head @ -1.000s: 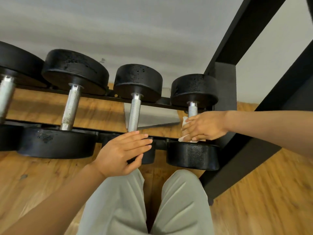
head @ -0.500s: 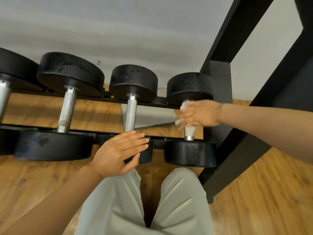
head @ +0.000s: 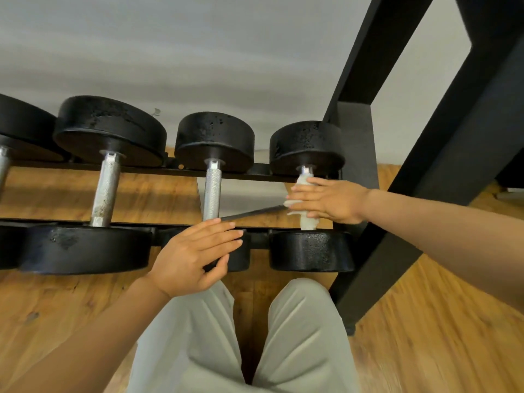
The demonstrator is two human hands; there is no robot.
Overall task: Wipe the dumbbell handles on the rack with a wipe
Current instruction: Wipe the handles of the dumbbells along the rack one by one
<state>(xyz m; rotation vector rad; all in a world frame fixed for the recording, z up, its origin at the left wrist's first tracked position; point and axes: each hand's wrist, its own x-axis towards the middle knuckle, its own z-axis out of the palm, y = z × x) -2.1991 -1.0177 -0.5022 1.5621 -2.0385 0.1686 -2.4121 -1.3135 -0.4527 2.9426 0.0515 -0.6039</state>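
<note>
The right hand [head: 329, 200] holds the white wipe [head: 304, 191] wrapped around the handle of the last dumbbell [head: 307, 251] on the rack [head: 249, 170]. Its fingers lie over the cloth and look only lightly bent, so I cannot tell how firmly they grip. Loose cloth hangs just under the fingers, near the lower weight.

The left hand [head: 195, 259] is open, with straight fingers close together, resting on the front weight of the next dumbbell [head: 214, 143], whose bare handle [head: 212, 191] stands just above its fingertips.

Some risks, in my judgement:
- With a loose grip, the wipe can slide without rubbing, or bunch up and leave part of the metal dirty.
- The hanging end can catch between weight and rail.
- A strong push can roll the dumbbell, and the fingers can be pinched.
</note>
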